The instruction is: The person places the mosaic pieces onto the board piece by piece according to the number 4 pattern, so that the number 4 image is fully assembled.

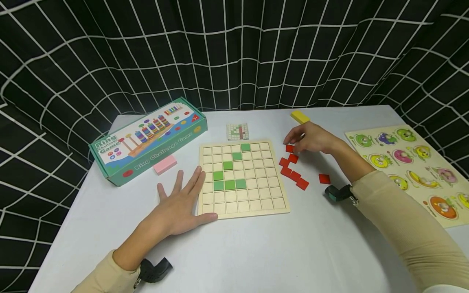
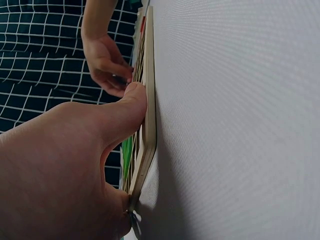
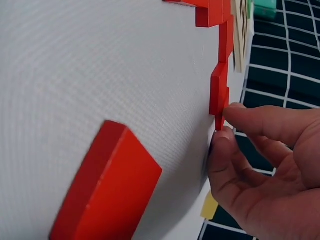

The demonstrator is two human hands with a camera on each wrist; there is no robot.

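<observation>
A pale wooden grid board (image 1: 256, 205) lies mid-table with several green square tiles (image 1: 229, 184) set in its cells. My left hand (image 1: 176, 209) is spread at the board's left side; its thumb rests on the near edge, and the fingertips reach the left edge. Right of the board, several red square tiles (image 1: 286, 171) lie in a loose, partly touching line. At the far end of that line, my right hand (image 1: 311, 137) pinches a red tile (image 1: 289, 148) between thumb and finger. One more red tile (image 3: 112, 185) lies apart, close to the right wrist camera.
A small pattern card (image 1: 237, 132) lies beyond the board. At the back left are a Ring Challenge Game box (image 1: 154, 138) and a pink block (image 1: 165, 164). A yellow block (image 1: 300, 116) lies behind my right hand. A fruit-picture board (image 1: 414, 171) covers the right side.
</observation>
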